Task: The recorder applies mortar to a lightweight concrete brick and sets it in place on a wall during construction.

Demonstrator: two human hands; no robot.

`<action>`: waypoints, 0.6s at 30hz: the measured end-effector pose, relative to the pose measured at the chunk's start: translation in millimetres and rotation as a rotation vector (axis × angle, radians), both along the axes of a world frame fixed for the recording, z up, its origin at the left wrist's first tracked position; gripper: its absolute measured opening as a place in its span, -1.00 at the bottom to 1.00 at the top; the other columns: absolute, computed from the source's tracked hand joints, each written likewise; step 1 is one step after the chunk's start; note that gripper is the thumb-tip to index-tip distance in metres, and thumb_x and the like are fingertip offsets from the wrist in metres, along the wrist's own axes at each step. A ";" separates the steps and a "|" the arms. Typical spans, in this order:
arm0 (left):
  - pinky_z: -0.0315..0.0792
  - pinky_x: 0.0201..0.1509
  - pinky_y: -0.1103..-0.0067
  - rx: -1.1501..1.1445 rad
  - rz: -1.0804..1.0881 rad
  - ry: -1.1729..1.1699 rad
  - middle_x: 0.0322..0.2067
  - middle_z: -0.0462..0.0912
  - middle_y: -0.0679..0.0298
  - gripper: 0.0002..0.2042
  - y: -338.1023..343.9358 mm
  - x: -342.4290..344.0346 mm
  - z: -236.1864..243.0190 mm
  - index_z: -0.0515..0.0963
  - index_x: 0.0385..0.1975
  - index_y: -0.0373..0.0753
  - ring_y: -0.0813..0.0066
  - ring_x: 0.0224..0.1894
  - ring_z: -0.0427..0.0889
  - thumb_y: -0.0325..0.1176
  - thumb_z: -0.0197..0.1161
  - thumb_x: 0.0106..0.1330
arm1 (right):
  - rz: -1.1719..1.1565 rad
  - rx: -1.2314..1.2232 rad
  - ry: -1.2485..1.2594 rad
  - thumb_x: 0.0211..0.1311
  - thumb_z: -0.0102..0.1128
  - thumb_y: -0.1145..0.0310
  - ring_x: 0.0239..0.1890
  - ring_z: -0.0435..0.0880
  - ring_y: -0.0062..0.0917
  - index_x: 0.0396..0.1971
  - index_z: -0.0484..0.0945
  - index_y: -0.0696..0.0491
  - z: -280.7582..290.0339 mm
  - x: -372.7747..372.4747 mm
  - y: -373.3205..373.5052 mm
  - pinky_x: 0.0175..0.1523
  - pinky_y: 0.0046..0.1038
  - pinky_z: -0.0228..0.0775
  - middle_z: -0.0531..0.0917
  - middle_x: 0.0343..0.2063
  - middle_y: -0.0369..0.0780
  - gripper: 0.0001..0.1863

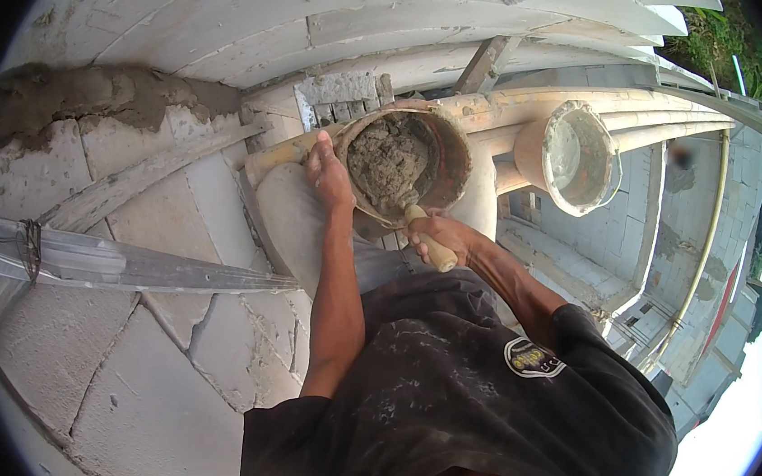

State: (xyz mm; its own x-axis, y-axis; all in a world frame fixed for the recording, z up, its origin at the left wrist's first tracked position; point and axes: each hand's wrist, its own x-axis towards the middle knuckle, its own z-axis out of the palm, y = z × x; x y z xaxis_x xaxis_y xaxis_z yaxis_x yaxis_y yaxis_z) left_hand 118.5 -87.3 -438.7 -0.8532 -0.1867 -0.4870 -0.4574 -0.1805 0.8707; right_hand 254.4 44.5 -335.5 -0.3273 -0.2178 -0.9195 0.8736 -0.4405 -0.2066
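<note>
Between my knees stands a bucket (457, 163) partly filled with thick grey mortar (386, 159). My left hand (329, 172) grips its rim on the left side, with the fingers over the edge. On the near right side, my right hand (450, 232) is closed round the pale wooden handle of a trowel (440, 257). The trowel slants down over the rim into the bucket; its blade is hidden in the mortar.
A second bucket (524, 151) with pale residue inside stands on bamboo poles (667, 123) to the right, above a drop. Leftward rises a block wall (140, 353) with fresh mortar (94, 104) on it, a slanting plank (147, 170) and a wire-tied metal channel (125, 259).
</note>
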 end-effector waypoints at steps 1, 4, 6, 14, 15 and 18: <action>0.34 -0.14 0.64 -0.055 -0.038 -0.052 -0.32 0.54 0.38 -0.58 -3.7 1.8 1.9 0.57 -0.27 -0.41 0.59 -0.27 0.43 -0.07 0.09 0.47 | -0.182 -0.170 -0.010 0.19 0.18 0.43 -0.62 0.51 -0.66 -0.33 0.41 0.13 -2.1 1.4 -2.3 -0.63 -0.56 0.41 0.51 -0.53 -0.31 -0.86; 0.38 0.09 0.57 -0.024 0.192 -0.145 -0.01 0.56 0.18 -0.49 4.6 -0.1 9.5 0.50 0.05 -0.45 0.41 -0.02 0.52 -0.03 0.07 0.47 | -0.462 -0.509 0.074 0.30 0.10 0.40 -0.60 0.50 -0.72 -0.23 0.46 0.16 -6.4 -10.6 -7.0 -0.58 -0.63 0.42 0.49 -0.55 -0.34 -0.85; 0.38 0.15 0.52 0.059 0.214 -0.173 0.09 0.51 0.11 -0.46 13.0 -3.7 21.0 0.42 0.14 -0.44 0.33 0.07 0.50 -0.02 0.05 0.47 | -0.811 -0.886 0.218 0.35 0.04 0.39 -0.64 0.46 -0.73 -0.15 0.46 0.20 -7.6 -23.0 -5.4 -0.54 -0.68 0.44 0.46 -0.56 -0.35 -0.80; 0.50 0.02 0.52 0.172 0.282 -0.155 0.02 0.55 0.03 -0.49 26.1 -25.2 37.5 0.39 0.15 -0.47 0.28 -0.05 0.61 -0.08 -0.01 0.51 | -0.529 -0.763 0.222 0.46 -0.08 0.20 -0.66 0.46 -0.67 0.02 0.40 0.17 42.6 -26.2 69.9 -0.58 -0.63 0.43 0.46 -0.55 -0.28 -0.64; 0.50 0.02 0.52 0.162 0.288 -0.170 0.02 0.55 0.03 -0.49 17.5 -13.6 32.0 0.39 0.15 -0.47 0.28 -0.05 0.61 -0.08 -0.01 0.51 | -0.052 -0.239 0.200 0.45 -0.08 0.19 -0.62 0.53 -0.59 -0.02 0.42 0.21 87.2 -35.6 68.0 -0.53 -0.56 0.48 0.51 -0.54 -0.25 -0.63; 0.50 -0.01 0.54 0.072 0.244 -0.074 0.00 0.56 0.03 -0.50 13.3 -12.8 16.9 0.40 0.14 -0.48 0.31 -0.09 0.61 -0.09 -0.03 0.52 | 0.910 0.722 0.374 0.42 -0.05 0.21 -0.51 0.66 -0.44 -0.07 0.44 0.24 116.9 -41.1 84.1 -0.44 -0.44 0.55 0.62 -0.46 -0.16 -0.64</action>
